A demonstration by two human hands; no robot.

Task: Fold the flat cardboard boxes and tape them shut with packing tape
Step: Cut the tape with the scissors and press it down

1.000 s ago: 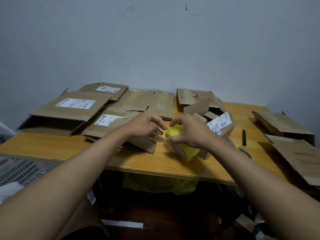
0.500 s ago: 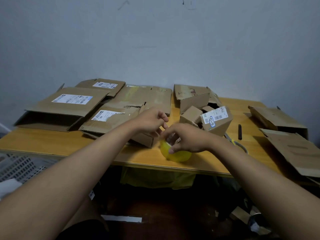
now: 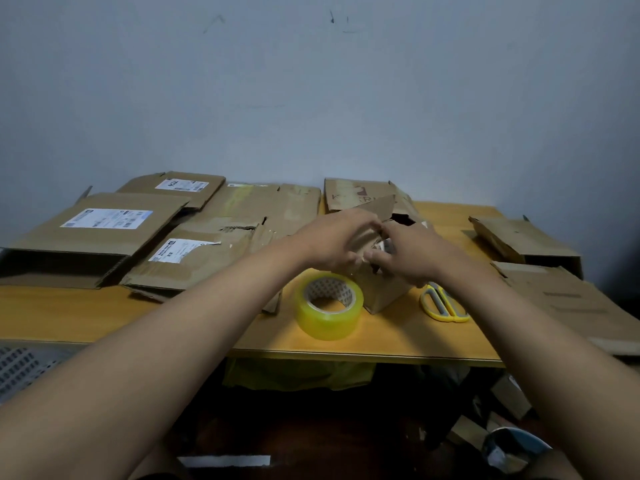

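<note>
A small brown cardboard box (image 3: 382, 292) stands near the table's front edge, right of centre. My left hand (image 3: 332, 242) and my right hand (image 3: 410, 252) are both on its top, fingers curled over the flaps, which they mostly hide. A yellow roll of packing tape (image 3: 327, 306) lies flat on the table just left of the box, with no hand on it. Several flattened cardboard boxes (image 3: 100, 230) with white labels are spread across the table's left half.
Yellow-handled scissors (image 3: 445, 304) lie right of the small box. An opened box (image 3: 360, 195) stands behind my hands. More flat cardboard (image 3: 568, 299) covers the table's right end. The wooden table (image 3: 69, 313) has a white perforated basket (image 3: 24, 367) at its lower left.
My right hand has let go of the tape roll, which now lies on the table. Both hands have moved up and right onto the small box.
</note>
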